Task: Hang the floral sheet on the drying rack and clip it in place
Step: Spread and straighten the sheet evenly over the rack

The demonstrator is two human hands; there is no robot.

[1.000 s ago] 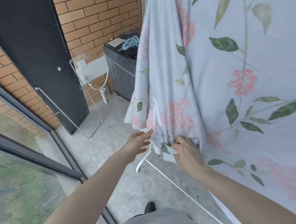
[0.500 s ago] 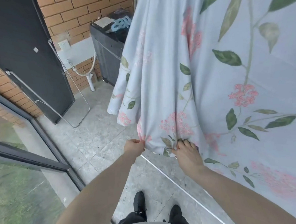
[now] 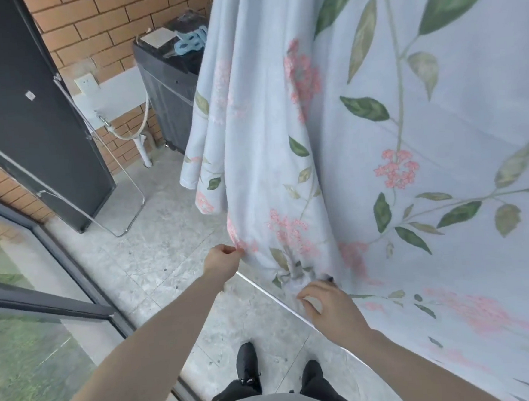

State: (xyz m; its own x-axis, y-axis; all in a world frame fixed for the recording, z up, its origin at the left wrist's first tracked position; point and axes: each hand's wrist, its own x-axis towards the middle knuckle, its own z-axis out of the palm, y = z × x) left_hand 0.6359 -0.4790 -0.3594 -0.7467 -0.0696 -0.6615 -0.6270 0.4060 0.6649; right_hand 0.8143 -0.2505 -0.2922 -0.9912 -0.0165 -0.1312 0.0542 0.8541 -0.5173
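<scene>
1 floral sheet (image 3: 362,137) hanging, 2 hands: left hand (image 3: 222,261) pinches hem, right hand (image 3: 328,307) loose.

The floral sheet (image 3: 363,149) is hanging down in long folds, filling the right side of the view. It is pale blue, printed with pink flower clusters, green leaves and thin stems. Its lower left part is gathering into deep vertical pleats, with a loose corner dangling above the tiled floor. The bottom hem is bunching near the middle. Of the drying rack (image 3: 271,293), only a thin white bar is showing, running diagonally just beneath the hem.
</scene>
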